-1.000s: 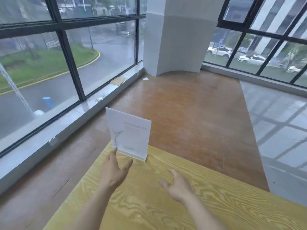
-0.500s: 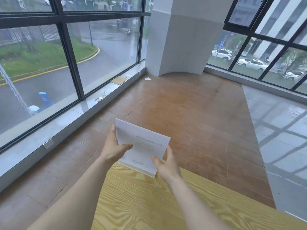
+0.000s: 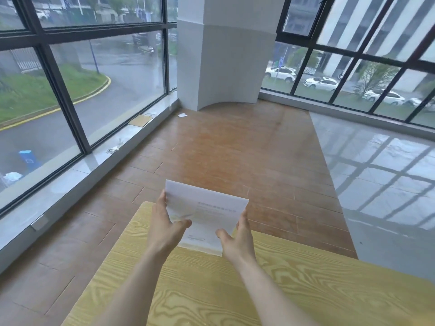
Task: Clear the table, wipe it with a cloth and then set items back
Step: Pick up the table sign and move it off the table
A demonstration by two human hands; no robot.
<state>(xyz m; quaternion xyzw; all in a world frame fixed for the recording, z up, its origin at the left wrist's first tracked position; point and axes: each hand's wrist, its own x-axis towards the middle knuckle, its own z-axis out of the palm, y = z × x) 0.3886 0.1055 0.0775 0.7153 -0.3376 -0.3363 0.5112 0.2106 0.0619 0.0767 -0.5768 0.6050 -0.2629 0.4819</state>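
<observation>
At the far edge of the pale yellow wood-grain table [image 3: 294, 285], both bare hands grasp a white rectangular sign card in a clear acrylic stand [image 3: 207, 215]. The left hand [image 3: 164, 224] holds its left side, fingers along the edge and thumb pressed across the front face. The right hand [image 3: 237, 238] holds the right side, thumb on the lower front, fingers running up behind the right edge. The card leans back, its top tilted away toward the floor beyond the table, and faint grey print and a pale green mark show on its face. Its lower edge sits at the table's far rim; whether it touches the wood cannot be told. Beyond lies brown wood-plank floor [image 3: 235, 149], with a glossy grey tiled strip [image 3: 388, 184] to the right, tall dark-framed windows [image 3: 70, 90] on the left and a white column [image 3: 223, 55] in the corner
</observation>
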